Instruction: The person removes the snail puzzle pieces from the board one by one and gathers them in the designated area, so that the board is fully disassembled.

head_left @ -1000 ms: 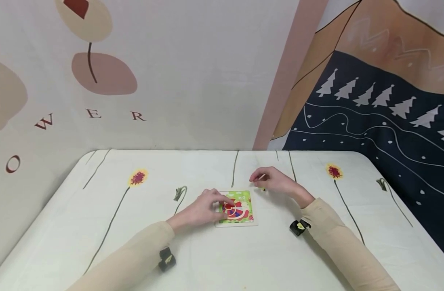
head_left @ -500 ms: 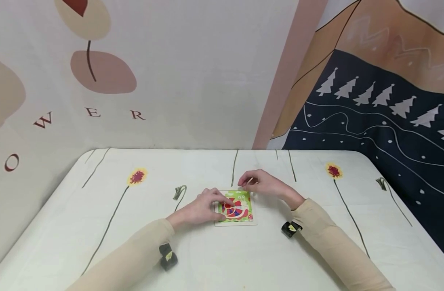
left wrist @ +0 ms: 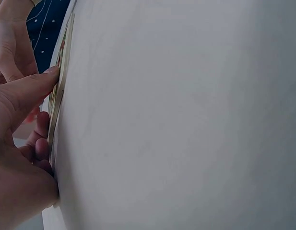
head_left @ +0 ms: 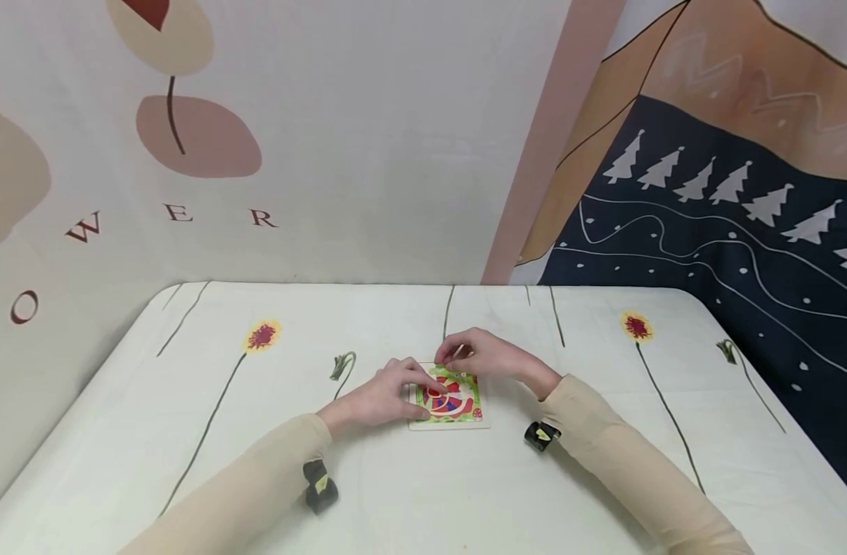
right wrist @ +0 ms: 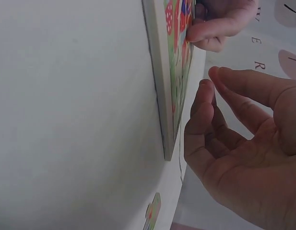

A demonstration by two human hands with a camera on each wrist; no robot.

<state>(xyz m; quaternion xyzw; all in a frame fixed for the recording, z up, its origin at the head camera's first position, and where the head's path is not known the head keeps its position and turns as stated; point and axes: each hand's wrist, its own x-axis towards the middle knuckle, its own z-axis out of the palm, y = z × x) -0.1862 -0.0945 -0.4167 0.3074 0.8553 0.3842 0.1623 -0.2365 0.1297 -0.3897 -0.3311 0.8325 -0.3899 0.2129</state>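
Observation:
A thin square jigsaw board [head_left: 458, 412] with a red and purple snail picture on green lies on the white table. My left hand [head_left: 384, 397] rests on its left part, thumb and index finger touching the picture. In the left wrist view the board [left wrist: 65, 57] shows nearly edge-on beneath the left thumb. Over the board's far edge hovers my right hand [head_left: 489, 354]. Its fingers [right wrist: 198, 115] are bent, with thumb and index tips close together; whether something small sits between them is hidden. A loose puzzle piece [right wrist: 152, 213] lies on the table beside the board.
Flower-printed white cloth covers the table [head_left: 423, 501]. A pale printed curtain [head_left: 395, 154] hangs behind, and a dark one with white trees [head_left: 707, 208] is at the right. Both wrists carry small black cameras.
The right hand has moved left, from beside the board to over its far edge. The left hand stays in place on the board.

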